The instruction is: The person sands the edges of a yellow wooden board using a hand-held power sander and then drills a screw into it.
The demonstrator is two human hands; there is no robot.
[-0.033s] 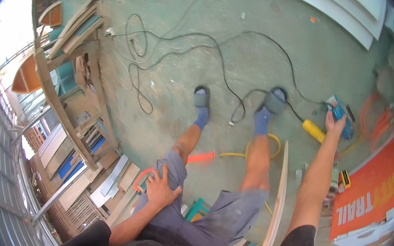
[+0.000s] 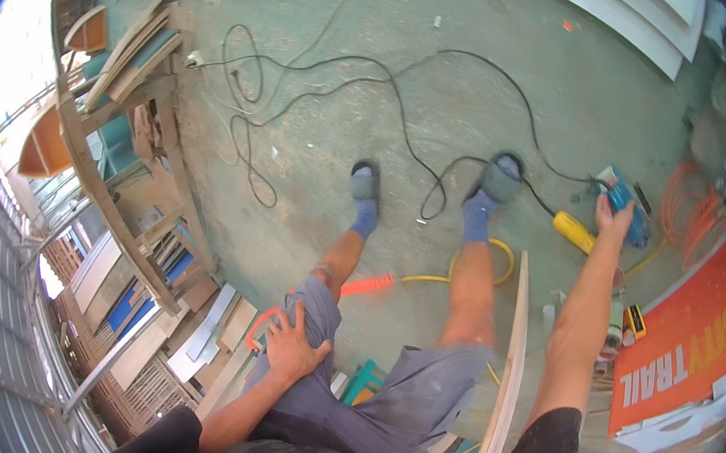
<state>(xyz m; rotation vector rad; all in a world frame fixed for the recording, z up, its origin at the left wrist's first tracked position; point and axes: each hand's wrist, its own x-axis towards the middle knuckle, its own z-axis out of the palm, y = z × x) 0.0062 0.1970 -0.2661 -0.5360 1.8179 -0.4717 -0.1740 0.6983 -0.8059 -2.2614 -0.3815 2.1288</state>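
Observation:
My right hand (image 2: pixel 614 217) reaches out to the far right, its fingers wrapped around a blue corded power tool (image 2: pixel 625 199) on the floor. The tool's exact kind is hard to make out. A black cord (image 2: pixel 504 73) runs from it across the floor. Just left of my right wrist lies a yellow power tool (image 2: pixel 572 230) with its own black cord, partly hidden by my forearm. My left hand (image 2: pixel 296 348) rests on my left thigh, just above the knee, fingers spread and holding nothing.
A long wooden strip (image 2: pixel 510 365) stands by my right leg. Near it are a yellow hose (image 2: pixel 504 268), an orange coiled hose (image 2: pixel 368 285), a yellow-black tool (image 2: pixel 635 325) and an orange banner (image 2: pixel 686 351). Timber offcuts and a wooden frame (image 2: pixel 114 198) fill the left. White panels (image 2: pixel 646 30) lie at the back.
The whole view has shifted slightly, so floor things sit a little higher and further left. Both hands keep their places on the blue tool and my thigh.

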